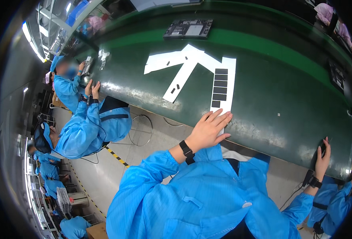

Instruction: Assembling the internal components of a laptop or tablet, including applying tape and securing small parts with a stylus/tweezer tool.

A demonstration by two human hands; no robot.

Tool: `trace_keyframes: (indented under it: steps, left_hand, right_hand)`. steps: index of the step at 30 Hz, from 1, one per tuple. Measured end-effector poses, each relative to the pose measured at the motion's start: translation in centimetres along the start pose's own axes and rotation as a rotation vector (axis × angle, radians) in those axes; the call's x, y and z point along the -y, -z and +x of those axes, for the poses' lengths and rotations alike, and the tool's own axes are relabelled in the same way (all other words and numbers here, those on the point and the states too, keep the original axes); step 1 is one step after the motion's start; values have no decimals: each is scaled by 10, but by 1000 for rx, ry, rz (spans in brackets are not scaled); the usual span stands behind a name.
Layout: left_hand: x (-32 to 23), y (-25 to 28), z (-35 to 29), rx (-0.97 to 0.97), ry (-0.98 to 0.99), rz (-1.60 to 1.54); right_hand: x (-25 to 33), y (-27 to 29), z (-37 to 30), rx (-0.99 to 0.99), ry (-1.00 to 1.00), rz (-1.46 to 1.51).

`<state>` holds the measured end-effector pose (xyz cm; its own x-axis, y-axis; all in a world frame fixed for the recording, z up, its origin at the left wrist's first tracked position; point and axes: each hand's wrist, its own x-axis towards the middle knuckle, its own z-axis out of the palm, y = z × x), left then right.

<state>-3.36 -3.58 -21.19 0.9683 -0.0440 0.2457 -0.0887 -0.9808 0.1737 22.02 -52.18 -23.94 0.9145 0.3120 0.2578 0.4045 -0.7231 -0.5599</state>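
My left hand lies with its fingers stretched out on the lower end of a white backing strip at the bench's near edge. A column of black rectangular stickers runs along that strip. Farther right, my right hand is at the bench edge, thumb and fingers bent around a small dark thing I cannot make out. Left of the sticker strip, more white strips lie overlapping, with a few small black pieces on them. Both my wrists wear black bands.
The green bench carries a dark circuit-board unit at the far side and another dark unit at the right. A tiny pale square lies right of the strip. Co-workers in blue sit at the left; another is at the lower right.
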Motion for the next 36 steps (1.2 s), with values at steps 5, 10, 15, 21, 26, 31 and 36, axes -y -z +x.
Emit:
trace_keyframes:
  steps: [5,10,15,21,26,31,36]
  left_hand:
    - [12,-9,-3,-42,-9,-43]
    - [9,7,15,-32,-90,-117]
    - [6,69,40,91,-155,-130]
    - [-38,83,217,240,240,-1072]
    - [-102,-54,425,344,419,-1351]
    - [-130,-175,520,101,509,-1381]
    - [-206,-234,563,-49,422,-1355]
  right_hand:
    - [-5,-3,-1,-1,4,58]
    - [-16,17,-7,-24,4,48]
    - [18,37,-3,229,-110,345]
    - [-2,93,115,134,-60,513]
    - [-123,68,220,-106,-225,383]
    - [-147,23,330,-419,-128,50]
    - [-228,23,368,-555,-464,-72]
